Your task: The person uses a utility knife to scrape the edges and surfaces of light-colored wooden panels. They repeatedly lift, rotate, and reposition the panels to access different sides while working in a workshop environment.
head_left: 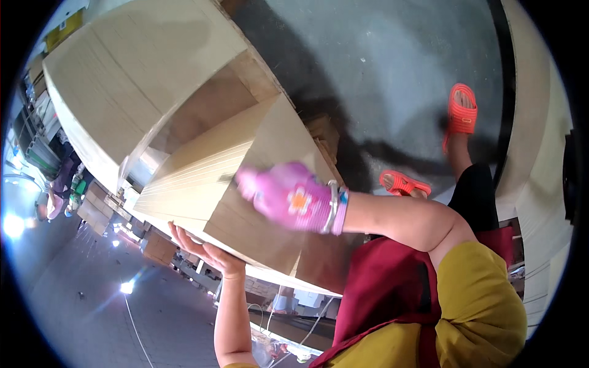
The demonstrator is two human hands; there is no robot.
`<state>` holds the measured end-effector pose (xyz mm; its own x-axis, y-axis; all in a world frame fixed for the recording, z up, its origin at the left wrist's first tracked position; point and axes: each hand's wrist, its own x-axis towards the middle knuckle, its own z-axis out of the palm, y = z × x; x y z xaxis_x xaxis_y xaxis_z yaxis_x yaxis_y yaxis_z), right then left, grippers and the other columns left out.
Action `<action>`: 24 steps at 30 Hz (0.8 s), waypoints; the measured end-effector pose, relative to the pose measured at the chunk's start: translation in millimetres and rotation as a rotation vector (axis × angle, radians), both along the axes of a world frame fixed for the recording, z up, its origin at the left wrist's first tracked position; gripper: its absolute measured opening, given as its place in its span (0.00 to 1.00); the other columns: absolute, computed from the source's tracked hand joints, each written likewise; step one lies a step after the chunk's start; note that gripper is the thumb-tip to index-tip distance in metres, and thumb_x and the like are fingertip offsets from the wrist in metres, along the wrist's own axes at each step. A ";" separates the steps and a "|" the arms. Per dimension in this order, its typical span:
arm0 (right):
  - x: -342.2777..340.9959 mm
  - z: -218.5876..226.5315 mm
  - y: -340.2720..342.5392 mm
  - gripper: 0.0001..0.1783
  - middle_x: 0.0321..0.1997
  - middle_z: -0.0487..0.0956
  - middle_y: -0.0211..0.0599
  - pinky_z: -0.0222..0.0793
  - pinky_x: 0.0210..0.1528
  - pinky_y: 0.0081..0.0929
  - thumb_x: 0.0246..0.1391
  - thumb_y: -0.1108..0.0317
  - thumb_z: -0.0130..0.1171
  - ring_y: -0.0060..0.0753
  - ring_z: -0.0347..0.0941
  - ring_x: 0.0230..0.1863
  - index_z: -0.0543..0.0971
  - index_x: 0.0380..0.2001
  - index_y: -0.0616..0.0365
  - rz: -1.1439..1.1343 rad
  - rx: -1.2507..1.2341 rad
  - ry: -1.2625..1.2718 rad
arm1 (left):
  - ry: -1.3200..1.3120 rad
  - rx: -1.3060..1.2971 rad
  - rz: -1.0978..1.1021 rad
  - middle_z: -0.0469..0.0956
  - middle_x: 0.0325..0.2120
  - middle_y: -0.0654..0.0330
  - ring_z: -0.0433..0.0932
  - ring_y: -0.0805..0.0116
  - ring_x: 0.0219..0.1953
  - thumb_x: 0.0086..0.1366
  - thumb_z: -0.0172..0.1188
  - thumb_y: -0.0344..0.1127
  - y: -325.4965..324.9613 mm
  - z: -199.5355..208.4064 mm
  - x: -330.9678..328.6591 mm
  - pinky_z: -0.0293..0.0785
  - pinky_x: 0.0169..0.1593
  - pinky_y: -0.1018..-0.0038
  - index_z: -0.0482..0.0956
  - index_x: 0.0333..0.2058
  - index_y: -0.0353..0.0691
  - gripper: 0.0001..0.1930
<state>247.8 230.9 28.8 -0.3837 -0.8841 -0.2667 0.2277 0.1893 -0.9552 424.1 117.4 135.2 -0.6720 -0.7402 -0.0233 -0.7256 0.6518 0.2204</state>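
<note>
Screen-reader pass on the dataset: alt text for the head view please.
A person's pink-gloved right hand presses flat on a large open cardboard box, while the bare left hand supports its lower edge from beneath. The picture is tilted; orange sandals stand on a dark floor at upper right.

Layout, taking the big cardboard box (202, 122) as the landmark: left hand (205, 251) sits under its lower edge, palm up against it. Right hand (291, 196) lies on the box's lower-right face. Both sandals (461, 110) are off to the right of the box on the floor (392, 55). Smaller stacked boxes (98, 211) sit left of its lower corner.
</note>
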 end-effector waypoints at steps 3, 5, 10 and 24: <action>-6.8 -12.8 -4.7 0.09 0.18 0.76 0.49 0.71 0.24 0.45 0.57 0.66 0.47 0.51 0.76 0.21 0.71 0.33 0.61 -0.017 0.131 0.071 | -0.015 0.023 -0.050 0.44 0.65 0.43 0.44 0.47 0.68 0.68 0.34 0.55 -2.7 -1.3 0.6 0.43 0.67 0.52 0.51 0.63 0.36 0.33; -2.9 20.8 -8.9 0.10 0.18 0.77 0.49 0.71 0.24 0.44 0.56 0.65 0.47 0.50 0.77 0.20 0.71 0.34 0.60 0.088 0.109 0.124 | 0.005 -0.009 -0.039 0.48 0.65 0.48 0.45 0.50 0.68 0.70 0.32 0.53 0.8 -4.4 -6.5 0.41 0.68 0.54 0.51 0.64 0.38 0.31; -9.6 27.2 -5.5 0.08 0.19 0.76 0.50 0.71 0.25 0.43 0.55 0.68 0.47 0.52 0.77 0.23 0.70 0.34 0.61 -0.085 0.035 0.052 | 0.013 -0.014 -0.030 0.48 0.65 0.46 0.47 0.51 0.68 0.70 0.33 0.54 1.8 0.0 -1.2 0.42 0.68 0.54 0.53 0.63 0.37 0.32; -16.4 15.8 16.2 0.08 0.28 0.78 0.49 0.71 0.33 0.43 0.60 0.67 0.47 0.53 0.76 0.32 0.71 0.37 0.60 -0.151 0.139 -0.193 | -0.021 -0.024 -0.055 0.47 0.66 0.46 0.46 0.50 0.68 0.70 0.33 0.53 2.1 1.5 -1.6 0.42 0.68 0.56 0.52 0.64 0.37 0.31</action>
<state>231.4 247.1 44.6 -0.4390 -0.7704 -0.4623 0.4385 0.2653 -0.8587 422.4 119.5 136.7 -0.7111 -0.7028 -0.0203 -0.6930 0.6956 0.1894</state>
